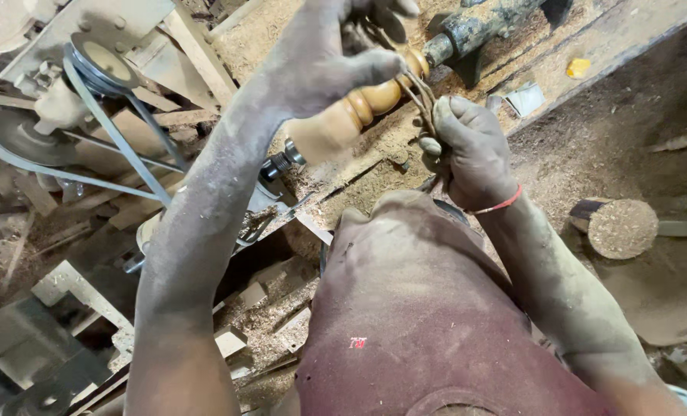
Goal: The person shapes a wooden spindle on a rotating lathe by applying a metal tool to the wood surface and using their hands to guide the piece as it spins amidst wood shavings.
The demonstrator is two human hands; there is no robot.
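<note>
the left hand (313, 62) reaches out with the arm stretched long, its fingers draped over the turned wooden spindle (363, 108) mounted in the lathe. the right hand (470, 150), wrist bent and wearing a red thread, has its fingers closed around a metal caliper (423, 98) whose tips touch the spindle. a small yellow packet (578, 68) and a pale folded paper (524, 98) lie on the sawdust-covered counter (628, 38) beyond.
</note>
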